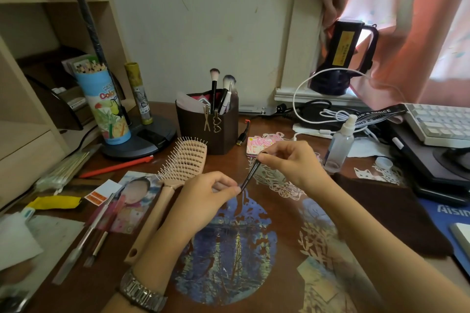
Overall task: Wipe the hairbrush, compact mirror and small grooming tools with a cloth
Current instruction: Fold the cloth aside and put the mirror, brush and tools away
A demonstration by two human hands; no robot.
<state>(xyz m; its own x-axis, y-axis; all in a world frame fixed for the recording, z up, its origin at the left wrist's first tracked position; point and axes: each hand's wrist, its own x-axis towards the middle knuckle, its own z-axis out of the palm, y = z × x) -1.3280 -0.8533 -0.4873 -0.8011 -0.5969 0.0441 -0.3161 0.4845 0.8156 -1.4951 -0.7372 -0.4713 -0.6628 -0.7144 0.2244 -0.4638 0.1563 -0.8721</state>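
Spanning both hands above the brown desk (284, 213), slim dark tweezers (250, 175), tapered, tilted, left hand (203, 201) pinching lower tip, right hand (292, 160) pinching upper end, peach vented hairbrush (178, 170) lying left, bristles upward.

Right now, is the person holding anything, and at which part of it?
Yes: dark tweezers. The left hand pinches the lower tip, and the right hand pinches the upper end.
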